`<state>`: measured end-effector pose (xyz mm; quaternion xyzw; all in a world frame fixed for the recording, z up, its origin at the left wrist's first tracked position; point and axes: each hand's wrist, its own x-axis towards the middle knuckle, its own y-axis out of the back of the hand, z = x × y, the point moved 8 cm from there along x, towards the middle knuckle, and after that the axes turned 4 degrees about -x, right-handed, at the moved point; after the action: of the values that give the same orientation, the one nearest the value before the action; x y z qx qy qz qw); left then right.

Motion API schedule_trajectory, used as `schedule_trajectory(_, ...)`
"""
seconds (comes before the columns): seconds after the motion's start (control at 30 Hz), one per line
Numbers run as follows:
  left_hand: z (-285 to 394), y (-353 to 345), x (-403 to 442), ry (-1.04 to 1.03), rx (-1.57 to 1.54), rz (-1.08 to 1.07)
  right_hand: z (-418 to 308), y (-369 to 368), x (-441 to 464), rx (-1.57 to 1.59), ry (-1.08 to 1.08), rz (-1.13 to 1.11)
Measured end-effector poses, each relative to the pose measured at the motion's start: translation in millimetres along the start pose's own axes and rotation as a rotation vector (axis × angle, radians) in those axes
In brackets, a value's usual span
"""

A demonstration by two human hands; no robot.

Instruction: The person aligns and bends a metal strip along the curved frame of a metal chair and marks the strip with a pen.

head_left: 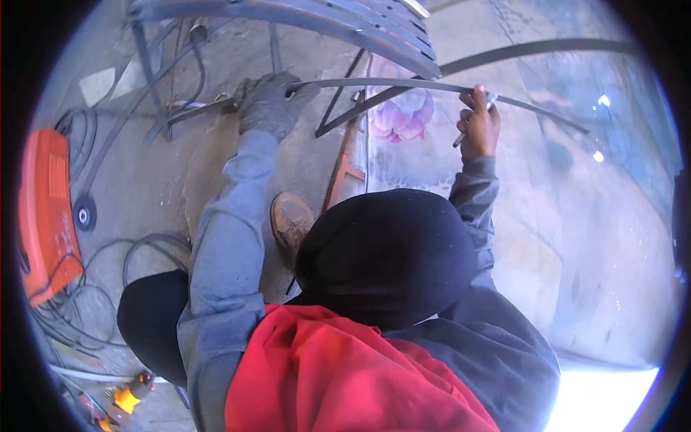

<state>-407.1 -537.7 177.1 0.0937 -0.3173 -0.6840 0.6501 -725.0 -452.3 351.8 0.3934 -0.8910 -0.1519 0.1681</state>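
My left hand (pixel 270 104), in a grey work glove, is closed around one end of a long, narrow flat metal bar (pixel 414 83). The bar runs right, slightly curved, to my right hand (pixel 480 126), which is bare. Its fingers touch the bar and also hold a slim marker pen (pixel 458 142), slanted through the grip. Just above the bar is a slatted metal frame (pixel 309 23). A bent dark metal strip (pixel 353 114) angles below the bar, between my hands. What lies inside the gloved fingers is partly hidden.
An orange machine (pixel 49 216) stands at the left with tangled cables (pixel 72 317) around it. A yellow and black power tool (pixel 129 394) lies at lower left. My boot (pixel 291 219) is beside a rusty metal rail (pixel 344 169). Another long strip (pixel 533 49) extends at upper right.
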Motion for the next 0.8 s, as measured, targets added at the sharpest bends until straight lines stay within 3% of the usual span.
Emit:
schedule_trajectory(0.2, -5, -10, 3, 0.059, -0.008, -0.111, -3, 2, -4, 0.009, 0.021, 0.015)
schedule_trajectory(0.8, -4, -5, 5, 0.065, -0.011, -0.066, -16, 3, -9, 0.063, 0.109, 0.010)
